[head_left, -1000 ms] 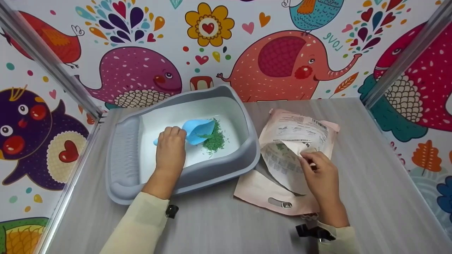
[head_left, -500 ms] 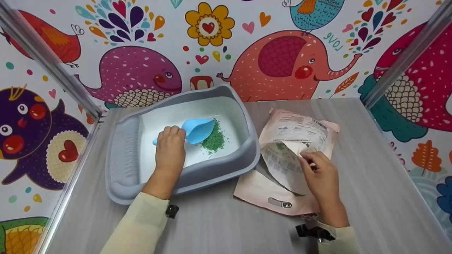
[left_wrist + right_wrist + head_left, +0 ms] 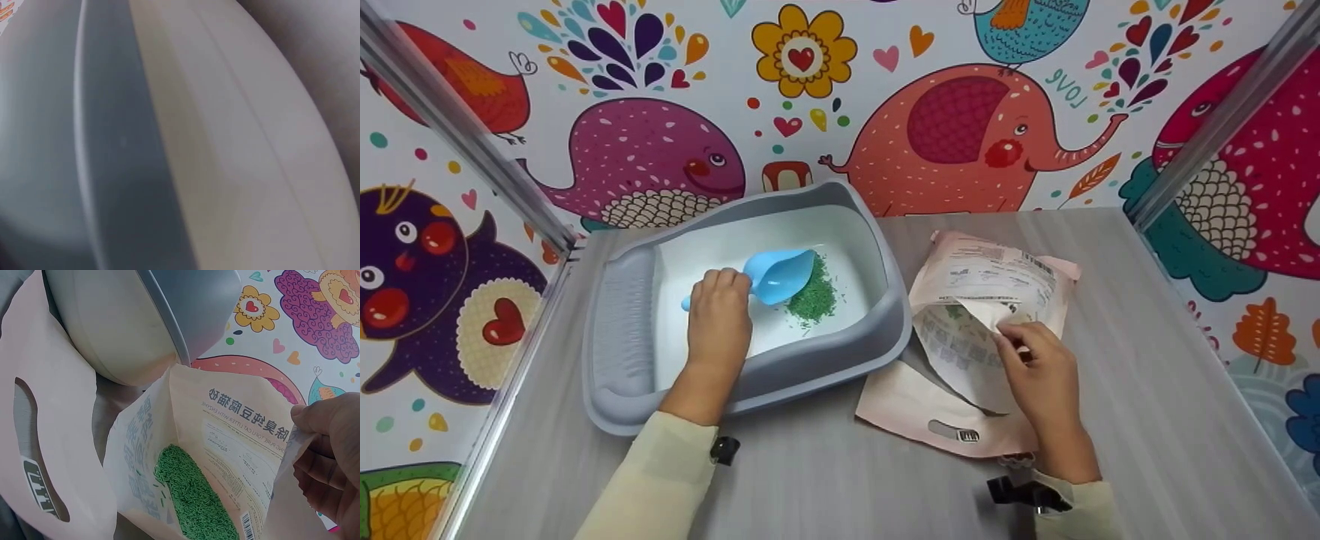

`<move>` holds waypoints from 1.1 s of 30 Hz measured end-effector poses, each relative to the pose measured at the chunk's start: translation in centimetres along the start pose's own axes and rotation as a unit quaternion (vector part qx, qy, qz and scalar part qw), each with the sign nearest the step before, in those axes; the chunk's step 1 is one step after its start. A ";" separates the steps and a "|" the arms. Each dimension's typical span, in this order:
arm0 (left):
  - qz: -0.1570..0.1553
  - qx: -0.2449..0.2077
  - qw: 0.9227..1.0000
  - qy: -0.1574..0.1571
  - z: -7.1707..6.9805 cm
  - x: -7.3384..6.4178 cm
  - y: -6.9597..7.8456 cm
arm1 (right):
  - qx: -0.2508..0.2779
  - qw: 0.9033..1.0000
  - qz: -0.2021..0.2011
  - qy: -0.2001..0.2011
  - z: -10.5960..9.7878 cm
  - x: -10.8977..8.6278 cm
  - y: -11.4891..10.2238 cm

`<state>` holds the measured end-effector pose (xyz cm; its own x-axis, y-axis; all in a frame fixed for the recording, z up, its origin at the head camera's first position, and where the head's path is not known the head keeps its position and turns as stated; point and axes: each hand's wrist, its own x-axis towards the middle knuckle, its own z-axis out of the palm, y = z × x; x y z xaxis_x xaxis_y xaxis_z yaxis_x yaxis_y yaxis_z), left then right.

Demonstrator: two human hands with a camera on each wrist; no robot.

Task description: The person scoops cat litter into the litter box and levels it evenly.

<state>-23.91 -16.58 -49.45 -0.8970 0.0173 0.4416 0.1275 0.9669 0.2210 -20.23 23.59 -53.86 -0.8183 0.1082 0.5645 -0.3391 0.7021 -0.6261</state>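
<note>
My left hand (image 3: 720, 319) reaches over the litter box and grips the handle of a light-blue scoop (image 3: 781, 276). The scoop lies low over the white floor, its lip at the edge of a small heap of green litter pellets (image 3: 812, 301). No pellets show in its bowl. On the right, my right hand (image 3: 1041, 371) pinches the torn edge of a pale pink cat litter bag (image 3: 885, 409), holding its mouth apart. In the right wrist view, green pellets (image 3: 194, 498) fill part of the bag. The left wrist view shows neither hand nor scoop.
The grey litter box (image 3: 622, 337) with a ribbed step stands left of the bag on a grey wood-grain table (image 3: 825, 480). The bag's handle flap lies towards me. Patterned walls (image 3: 877, 112) and metal posts (image 3: 1207, 127) enclose the back and sides.
The scoop has shifted slightly left, and the pellets seen at its lip one second ago now lie on the heap. My right hand and the bag have stayed put.
</note>
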 end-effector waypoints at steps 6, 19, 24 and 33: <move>-0.007 -0.002 1.000 0.006 0.1 0.0 -0.1 | -0.004 1.000 0.008 -0.004 0.0 0.0 0.0; -0.005 0.003 1.000 0.016 0.0 -0.2 -0.1 | -0.001 1.000 0.013 -0.004 0.0 0.0 -0.1; -0.010 0.002 1.000 0.012 -0.1 -0.2 0.0 | -0.006 1.000 0.017 -0.004 -0.1 0.1 -0.2; 0.020 -0.017 0.997 0.074 -0.3 -0.6 0.1 | -0.004 1.000 0.014 -0.002 0.0 0.0 -0.1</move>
<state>-23.21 -16.54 -49.38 -0.8193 0.0149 0.5732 0.1774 0.9572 0.2287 -20.19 23.54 -53.75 -0.8294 0.1240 0.5447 -0.3132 0.7043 -0.6371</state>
